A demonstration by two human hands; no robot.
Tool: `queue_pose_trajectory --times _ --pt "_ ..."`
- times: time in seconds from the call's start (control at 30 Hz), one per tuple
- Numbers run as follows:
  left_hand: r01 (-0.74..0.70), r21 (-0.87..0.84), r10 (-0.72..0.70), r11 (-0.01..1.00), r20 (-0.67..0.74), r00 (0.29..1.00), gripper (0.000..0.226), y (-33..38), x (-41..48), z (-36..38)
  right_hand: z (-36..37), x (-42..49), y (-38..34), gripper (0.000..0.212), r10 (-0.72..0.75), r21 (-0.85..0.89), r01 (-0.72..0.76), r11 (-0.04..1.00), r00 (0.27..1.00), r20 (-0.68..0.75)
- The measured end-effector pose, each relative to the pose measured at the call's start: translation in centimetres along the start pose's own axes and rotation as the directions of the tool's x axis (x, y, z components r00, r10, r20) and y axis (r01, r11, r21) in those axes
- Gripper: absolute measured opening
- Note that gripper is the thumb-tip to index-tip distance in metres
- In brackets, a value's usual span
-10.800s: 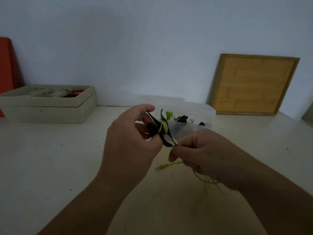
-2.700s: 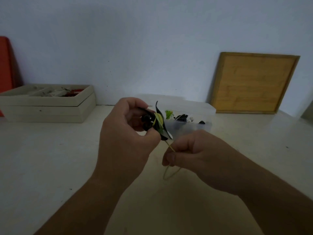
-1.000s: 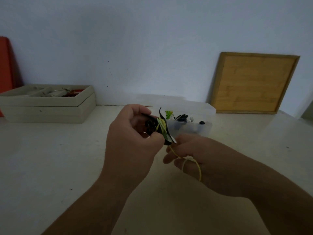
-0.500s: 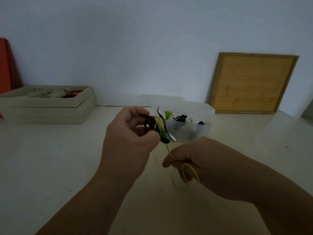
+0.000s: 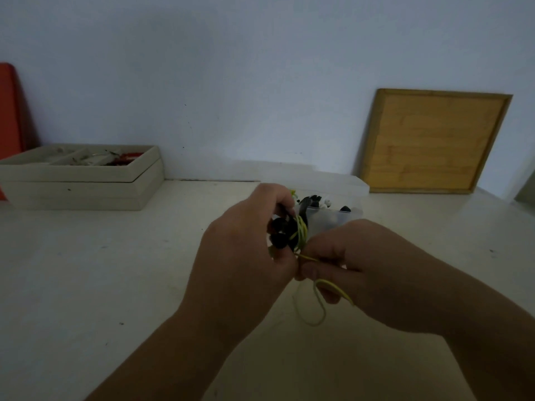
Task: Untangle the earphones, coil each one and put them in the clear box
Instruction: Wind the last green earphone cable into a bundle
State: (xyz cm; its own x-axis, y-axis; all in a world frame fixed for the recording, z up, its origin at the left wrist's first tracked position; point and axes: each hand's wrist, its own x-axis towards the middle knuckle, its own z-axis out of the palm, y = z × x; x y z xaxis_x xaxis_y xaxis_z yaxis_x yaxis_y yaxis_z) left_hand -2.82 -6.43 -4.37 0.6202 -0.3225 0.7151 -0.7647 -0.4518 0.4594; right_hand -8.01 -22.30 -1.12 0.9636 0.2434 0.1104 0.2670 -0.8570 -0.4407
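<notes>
My left hand point(image 5: 243, 256) grips a black earphone bundle point(image 5: 282, 233) with yellow-green cable point(image 5: 301, 231) wound round it, held above the table. Close against it on the right, my right hand point(image 5: 356, 267) pinches the loose end of that cable, and a loop of it point(image 5: 320, 299) hangs below the fingers. Just behind both hands stands the clear box point(image 5: 333, 218) with its lid open, holding black, white and green earphones. Much of the bundle is hidden by my fingers.
A cream compartment box point(image 5: 84, 180) with small items sits at the back left, a red object point(image 5: 11, 111) behind it. A wooden board point(image 5: 431, 140) leans on the wall at the back right. The white table point(image 5: 115, 285) spreads around my hands.
My right hand has risen and closed in against the left, bringing the yellow-green cable up to the bundle. The hanging loop has grown shorter than it was seconds ago.
</notes>
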Motion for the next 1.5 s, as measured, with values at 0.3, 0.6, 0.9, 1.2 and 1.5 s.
queue_pose_trajectory --times 0.3,0.6,0.9,1.2,1.5 --pt "-0.012 -0.007 0.012 1.0 0.045 0.999 0.032 0.0 0.2 -0.1 -0.5 -0.3 0.0 0.027 -0.005 0.237 0.014 0.971 0.999 -0.04" --pt "0.343 -0.548 -0.275 0.763 0.205 0.939 0.04 -1.1 0.5 0.2 -0.8 0.0 0.3 0.034 0.035 0.447 0.035 0.894 0.988 -0.148" --pt "0.198 -0.263 -0.142 0.944 0.217 0.966 0.039 -0.4 0.1 0.1 -0.8 0.0 0.9 0.033 0.039 0.364 0.01 0.931 0.991 -0.127" --pt "0.166 -0.225 -0.109 0.96 0.245 0.963 0.037 -0.3 -0.1 0.3 -1.3 -0.4 0.8 0.025 0.105 0.449 -0.093 0.889 0.994 -0.002" --pt "0.307 -0.353 -0.237 0.884 0.229 0.944 0.033 -0.4 0.2 0.3 -1.8 -1.0 1.1 0.02 0.074 0.619 -0.028 0.785 0.996 -0.048"
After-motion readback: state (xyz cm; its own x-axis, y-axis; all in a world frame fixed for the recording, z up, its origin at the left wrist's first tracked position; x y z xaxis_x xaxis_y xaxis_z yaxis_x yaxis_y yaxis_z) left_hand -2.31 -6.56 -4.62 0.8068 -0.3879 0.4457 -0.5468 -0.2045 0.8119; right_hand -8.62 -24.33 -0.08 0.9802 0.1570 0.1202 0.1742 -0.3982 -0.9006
